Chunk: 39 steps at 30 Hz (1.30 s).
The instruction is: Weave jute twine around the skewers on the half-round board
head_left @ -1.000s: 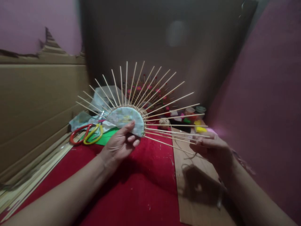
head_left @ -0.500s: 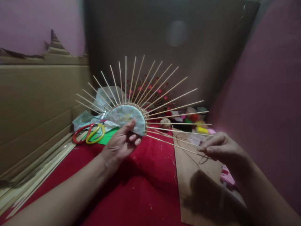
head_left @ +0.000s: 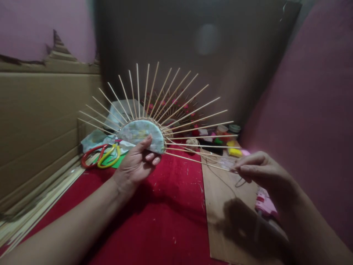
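My left hand (head_left: 136, 162) grips a half-round, cloth-covered piece (head_left: 135, 129) by its lower right part, thumb in front and fingertips curled beneath. Thin wooden sticks (head_left: 198, 161) fan out from its curved edge, where a woven cord border (head_left: 158, 124) runs. Out at the tip of the lowest stick, my right hand (head_left: 261, 167) is closed in a pinch on thin twine (head_left: 240, 182), a small loop of which hangs under the fingers. Whether the stick's tip is also pinched I cannot tell. A ball of twine (head_left: 192, 142) lies behind the sticks.
Scissors (head_left: 109, 156) with red and yellow handles lie left of my left hand. Loose strips (head_left: 41, 217) line the cardboard wall (head_left: 35, 121). A brown board (head_left: 217, 228) overlaps the red surface (head_left: 165, 228). At right sits a pink glue gun (head_left: 265, 202); clay-like coloured lumps (head_left: 234, 151) lie behind.
The half-round piece and my left hand have shifted slightly left in view. My right hand stays near the lowest stick's tip, its fingers a little farther along toward the end.
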Each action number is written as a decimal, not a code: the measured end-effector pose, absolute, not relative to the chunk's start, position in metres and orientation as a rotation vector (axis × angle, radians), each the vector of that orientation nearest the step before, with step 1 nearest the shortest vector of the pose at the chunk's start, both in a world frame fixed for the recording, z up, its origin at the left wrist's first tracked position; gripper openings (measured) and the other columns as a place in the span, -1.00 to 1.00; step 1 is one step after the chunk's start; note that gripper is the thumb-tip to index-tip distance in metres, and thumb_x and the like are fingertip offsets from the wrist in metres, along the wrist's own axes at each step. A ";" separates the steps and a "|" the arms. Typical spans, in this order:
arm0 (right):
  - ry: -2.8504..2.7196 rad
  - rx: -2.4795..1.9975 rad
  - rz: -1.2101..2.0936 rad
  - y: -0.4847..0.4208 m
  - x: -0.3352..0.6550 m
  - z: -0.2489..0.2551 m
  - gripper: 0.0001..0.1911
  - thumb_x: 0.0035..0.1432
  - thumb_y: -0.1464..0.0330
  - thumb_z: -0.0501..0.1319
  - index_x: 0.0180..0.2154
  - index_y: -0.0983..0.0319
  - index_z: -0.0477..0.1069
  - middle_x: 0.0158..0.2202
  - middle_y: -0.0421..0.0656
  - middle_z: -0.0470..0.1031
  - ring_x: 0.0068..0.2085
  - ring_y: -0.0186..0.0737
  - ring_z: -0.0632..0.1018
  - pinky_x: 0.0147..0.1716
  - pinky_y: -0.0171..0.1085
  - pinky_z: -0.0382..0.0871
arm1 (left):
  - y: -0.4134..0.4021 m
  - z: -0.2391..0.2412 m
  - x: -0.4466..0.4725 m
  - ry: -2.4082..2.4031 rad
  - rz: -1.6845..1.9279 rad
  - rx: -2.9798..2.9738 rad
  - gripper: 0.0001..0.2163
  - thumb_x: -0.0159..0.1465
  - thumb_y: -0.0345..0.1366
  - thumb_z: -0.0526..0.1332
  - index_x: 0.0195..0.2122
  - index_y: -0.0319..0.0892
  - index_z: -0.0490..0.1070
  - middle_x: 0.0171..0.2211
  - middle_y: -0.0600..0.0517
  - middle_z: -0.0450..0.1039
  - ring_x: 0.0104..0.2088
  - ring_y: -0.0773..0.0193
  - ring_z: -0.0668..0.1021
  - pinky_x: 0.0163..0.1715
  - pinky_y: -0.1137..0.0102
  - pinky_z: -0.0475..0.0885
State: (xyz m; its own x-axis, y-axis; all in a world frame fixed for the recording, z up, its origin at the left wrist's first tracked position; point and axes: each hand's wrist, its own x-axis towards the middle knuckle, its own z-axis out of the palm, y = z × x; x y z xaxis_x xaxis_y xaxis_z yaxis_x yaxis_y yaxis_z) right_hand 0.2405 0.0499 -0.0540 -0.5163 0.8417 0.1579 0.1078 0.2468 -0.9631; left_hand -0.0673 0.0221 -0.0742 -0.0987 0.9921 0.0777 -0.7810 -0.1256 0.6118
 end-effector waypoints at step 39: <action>-0.929 -0.600 1.849 -0.004 0.134 -0.094 -0.71 -0.14 0.40 0.28 -0.65 0.23 0.15 -0.74 -0.40 -0.14 -0.68 -0.49 -0.12 -0.70 -0.38 -0.21 | -0.014 -0.095 -0.014 0.330 1.224 0.424 -0.92 0.14 -0.48 0.17 -0.49 -0.32 0.42 -0.64 0.01 0.41 -0.65 0.36 0.45 -0.60 0.46 0.43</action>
